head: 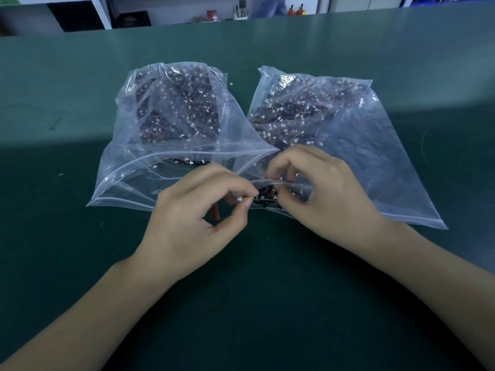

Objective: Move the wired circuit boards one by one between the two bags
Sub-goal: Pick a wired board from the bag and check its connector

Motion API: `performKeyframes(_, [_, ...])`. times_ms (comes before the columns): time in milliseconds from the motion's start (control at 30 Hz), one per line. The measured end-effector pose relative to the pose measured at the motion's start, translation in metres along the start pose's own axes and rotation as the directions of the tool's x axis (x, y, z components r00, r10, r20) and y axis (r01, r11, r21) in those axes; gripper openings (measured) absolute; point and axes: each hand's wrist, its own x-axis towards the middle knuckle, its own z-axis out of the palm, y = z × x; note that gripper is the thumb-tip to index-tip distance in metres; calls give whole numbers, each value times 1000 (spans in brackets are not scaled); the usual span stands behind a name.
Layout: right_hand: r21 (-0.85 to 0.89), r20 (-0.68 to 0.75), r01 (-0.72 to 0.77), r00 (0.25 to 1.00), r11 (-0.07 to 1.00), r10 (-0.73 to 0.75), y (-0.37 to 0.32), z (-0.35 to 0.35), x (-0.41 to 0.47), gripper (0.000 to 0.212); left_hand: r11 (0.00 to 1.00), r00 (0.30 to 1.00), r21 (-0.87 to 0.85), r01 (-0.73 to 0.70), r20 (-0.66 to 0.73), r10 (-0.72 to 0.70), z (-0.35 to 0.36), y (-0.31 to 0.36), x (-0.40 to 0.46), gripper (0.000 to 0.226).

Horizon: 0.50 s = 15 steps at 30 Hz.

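Observation:
Two clear zip bags lie side by side on the green table, each holding several dark circuit boards with orange wires and white plugs. The left bag (pixel 150 167) has its mouth open toward me. The right bag (pixel 375 156) has its mouth at the near left corner. My left hand (pixel 192 218) pinches the white plug and wire of a wired circuit board (pixel 265 195) at the right bag's mouth. My right hand (pixel 321 188) has curled fingers at that same opening, holding the small dark cluster of boards through the plastic edge.
The green table (pixel 80 103) extends all around the bags. At the far edge stand white shelving (pixel 101 14), a few small bottles and tools (pixel 241 10), and part of a person in blue (pixel 270 6).

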Motion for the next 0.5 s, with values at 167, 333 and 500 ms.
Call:
performKeyframes(167, [55, -47, -31, 998, 998, 34, -5, 1, -1, 25, 958, 993, 261, -119, 3, 122, 4, -5, 2, 10])
performKeyframes(333, [64, -47, -47, 998, 997, 50, -6, 3, -2, 25, 840, 975, 499, -212, 55, 213, 5, -8, 7, 18])
performKeyframes(500, [67, -47, -38, 998, 997, 41, -7, 2, -2, 24, 807, 968, 542, -233, 206, 141, 4, -5, 0, 27])
